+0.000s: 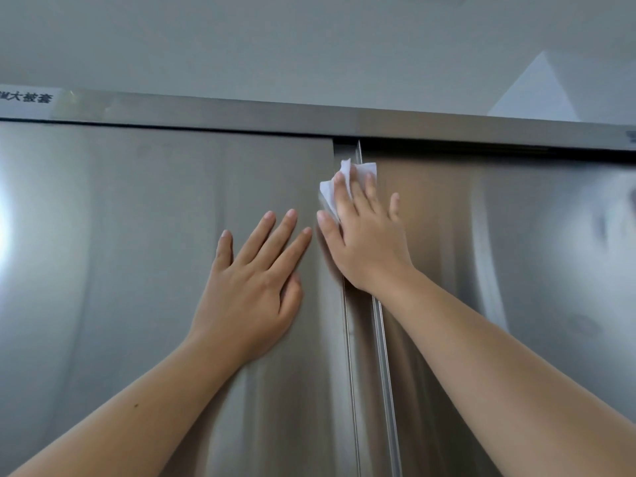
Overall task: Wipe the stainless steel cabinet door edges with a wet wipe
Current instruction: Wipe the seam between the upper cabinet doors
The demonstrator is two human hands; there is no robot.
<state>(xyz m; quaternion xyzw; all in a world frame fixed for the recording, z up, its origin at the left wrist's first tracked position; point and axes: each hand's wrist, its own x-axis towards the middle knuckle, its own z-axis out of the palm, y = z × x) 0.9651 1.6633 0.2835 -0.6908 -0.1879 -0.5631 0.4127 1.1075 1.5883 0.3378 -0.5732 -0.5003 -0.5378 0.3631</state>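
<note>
1. Wipe position. The wet wipe [328, 192] lies across the seam [347, 339] where the left door [137, 235] overlaps the right door [481, 253], close to the seam's upper end. This puts the cloth directly on the door edges that the task names.

2. Right hand. The right hand [364, 235] lies flat over the wipe and presses it against the metal. Its fingers [358, 192] are straight and slightly spread, not curled round the cloth. Judgement: a flat palm spreads pressure over both sides of the seam, so the wipe covers both edges in one stroke.

3. Left hand. The left hand [254, 280] rests flat on the left door, just left of the seam and lower than the wipe. It holds nothing, and its fingers [285, 228] are straight and spread wide. Judgement: it braces the sliding door so that wiping pressure does not shift the panel.

4. Surroundings. The top rail [241, 115] runs across above the seam's upper end. A taped label [27, 101] sits on it, far left of the seam.

5. Progress. Judgement: most of the seam lies below the wipe, so a downward stroke would suit.
</note>
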